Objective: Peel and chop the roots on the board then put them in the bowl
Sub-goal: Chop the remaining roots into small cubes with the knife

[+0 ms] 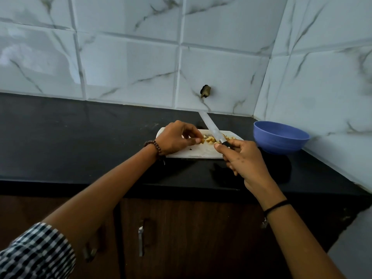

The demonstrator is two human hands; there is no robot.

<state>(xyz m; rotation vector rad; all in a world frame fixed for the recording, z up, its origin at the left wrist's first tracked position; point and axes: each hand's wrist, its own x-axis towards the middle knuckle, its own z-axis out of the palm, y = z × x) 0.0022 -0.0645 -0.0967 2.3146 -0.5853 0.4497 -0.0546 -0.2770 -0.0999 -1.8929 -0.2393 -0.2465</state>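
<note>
Head view — left hand (174,138) pinches root pieces (208,140); right hand (244,159) grips knife (211,127) over board (194,153).

Both forearms reach forward; left grip (177,137) pinches a root piece (202,140), right grip (241,158) curls round the knife handle (226,143).

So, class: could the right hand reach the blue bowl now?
Probably yes: the bowl stands close beside the right hand, nothing between them, though that hand grips the knife.
</note>
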